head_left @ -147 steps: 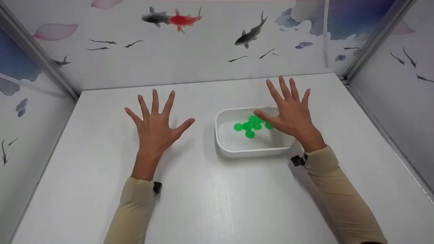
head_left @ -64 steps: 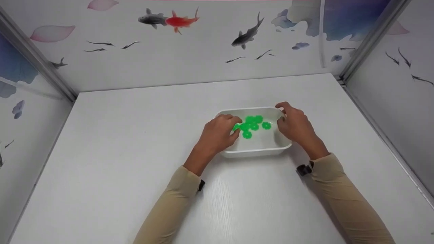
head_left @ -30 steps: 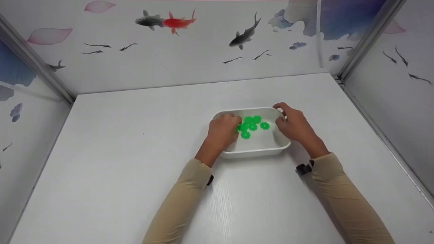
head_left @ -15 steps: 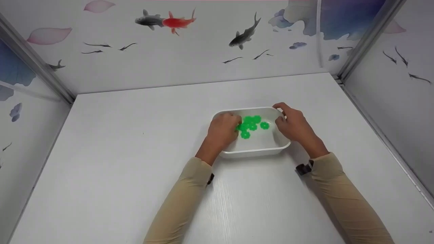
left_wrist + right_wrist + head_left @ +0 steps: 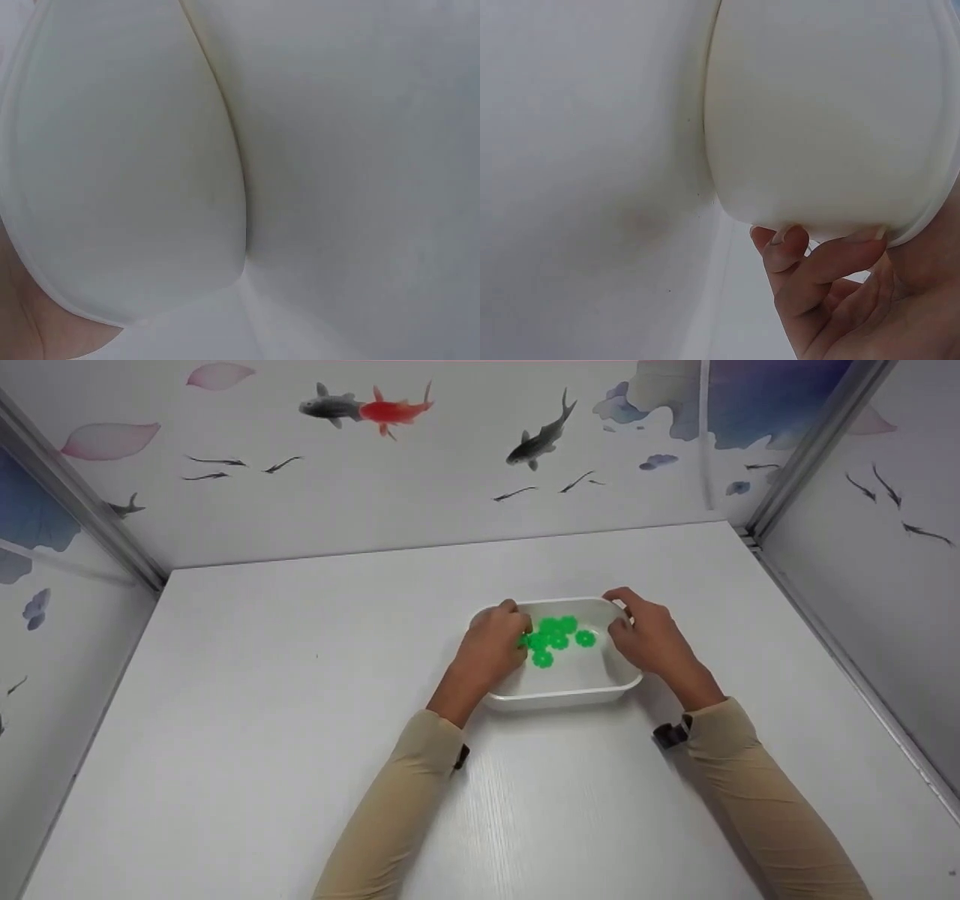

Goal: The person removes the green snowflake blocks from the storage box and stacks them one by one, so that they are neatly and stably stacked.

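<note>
A white plastic tray [image 5: 566,692] with rounded corners stands on the table, seen from the head view. Several bright green flower-shaped pieces [image 5: 551,634] lie clustered inside, and one flower-shaped piece [image 5: 586,638] sits apart at their right. My left hand [image 5: 486,645] reaches over the tray's left end, pinching the leftmost green piece [image 5: 523,641] between thumb and fingers. My right hand [image 5: 651,637] grips the right end, thumb inside the rim. In the right wrist view its fingers [image 5: 799,274] curl against the outer wall. The left wrist view catches only part of the palm.
The white table [image 5: 262,720] stretches around the tray. A back wall [image 5: 450,472] printed with fish and petals rises behind, and side panels with metal posts [image 5: 817,457] flank it. Black wrist cameras [image 5: 670,735] sit at both cuffs.
From spread over the table, both hands came to the tray; the right took its rim, the left reached the green pieces. In the last half second the left hand shifted slightly, one finger lifting.
</note>
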### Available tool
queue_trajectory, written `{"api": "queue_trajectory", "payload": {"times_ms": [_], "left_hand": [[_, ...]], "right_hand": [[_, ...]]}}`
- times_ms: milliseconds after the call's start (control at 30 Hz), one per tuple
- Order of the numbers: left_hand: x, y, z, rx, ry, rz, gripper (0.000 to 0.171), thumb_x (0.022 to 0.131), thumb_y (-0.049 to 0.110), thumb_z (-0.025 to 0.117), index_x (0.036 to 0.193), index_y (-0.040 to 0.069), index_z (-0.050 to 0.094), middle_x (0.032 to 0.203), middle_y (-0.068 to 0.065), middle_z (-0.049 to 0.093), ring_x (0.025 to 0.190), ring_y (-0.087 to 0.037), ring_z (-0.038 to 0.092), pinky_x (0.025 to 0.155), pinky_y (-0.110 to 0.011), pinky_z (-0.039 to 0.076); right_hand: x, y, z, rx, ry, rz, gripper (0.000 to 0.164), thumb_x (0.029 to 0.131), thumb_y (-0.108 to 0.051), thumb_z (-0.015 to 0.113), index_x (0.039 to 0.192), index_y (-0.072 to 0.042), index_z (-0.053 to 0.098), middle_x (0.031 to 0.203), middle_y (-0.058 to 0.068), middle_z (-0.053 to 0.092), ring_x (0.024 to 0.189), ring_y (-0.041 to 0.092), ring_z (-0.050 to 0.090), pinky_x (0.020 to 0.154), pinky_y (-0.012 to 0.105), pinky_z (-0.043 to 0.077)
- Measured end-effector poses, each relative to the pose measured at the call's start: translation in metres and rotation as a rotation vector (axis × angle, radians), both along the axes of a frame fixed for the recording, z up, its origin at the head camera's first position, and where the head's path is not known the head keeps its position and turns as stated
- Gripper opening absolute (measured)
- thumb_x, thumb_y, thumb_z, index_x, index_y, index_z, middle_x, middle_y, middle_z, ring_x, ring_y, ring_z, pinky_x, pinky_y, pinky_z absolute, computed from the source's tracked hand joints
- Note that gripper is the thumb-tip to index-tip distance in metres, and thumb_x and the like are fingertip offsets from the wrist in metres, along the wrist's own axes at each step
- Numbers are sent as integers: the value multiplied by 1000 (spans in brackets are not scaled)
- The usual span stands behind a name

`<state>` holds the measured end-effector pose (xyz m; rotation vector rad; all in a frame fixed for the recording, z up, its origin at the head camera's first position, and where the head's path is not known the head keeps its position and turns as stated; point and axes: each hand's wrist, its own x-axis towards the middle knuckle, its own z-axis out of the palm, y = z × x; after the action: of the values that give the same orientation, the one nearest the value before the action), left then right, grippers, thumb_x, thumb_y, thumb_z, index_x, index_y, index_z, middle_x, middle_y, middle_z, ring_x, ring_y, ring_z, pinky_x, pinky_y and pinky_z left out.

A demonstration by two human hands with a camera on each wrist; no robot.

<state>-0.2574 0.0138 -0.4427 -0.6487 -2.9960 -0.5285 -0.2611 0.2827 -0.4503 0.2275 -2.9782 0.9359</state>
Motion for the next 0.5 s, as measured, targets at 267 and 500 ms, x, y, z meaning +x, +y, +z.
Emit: {"api": "queue_trajectory", "payload": {"times_ms": [267,500], "left_hand": [[6,-10,1,138,23,-55,26,100,12,77,126,11,77,126,-8,70,115,-22,68,106,-34,58],[14,-26,-1,257,109,-169,26,100,10,76,126,10,75,128,-8,69,124,-22,67,107,-31,58]], "right_hand": [[1,-1,-1,-2,2,-18,47,107,-16,48,154,-17,54,121,22,72,90,30,64,73,39,51],[2,-4,0,-1,17,-32,47,107,-15,48,153,-18,56,121,23,73,91,30,65,75,41,52]]}}
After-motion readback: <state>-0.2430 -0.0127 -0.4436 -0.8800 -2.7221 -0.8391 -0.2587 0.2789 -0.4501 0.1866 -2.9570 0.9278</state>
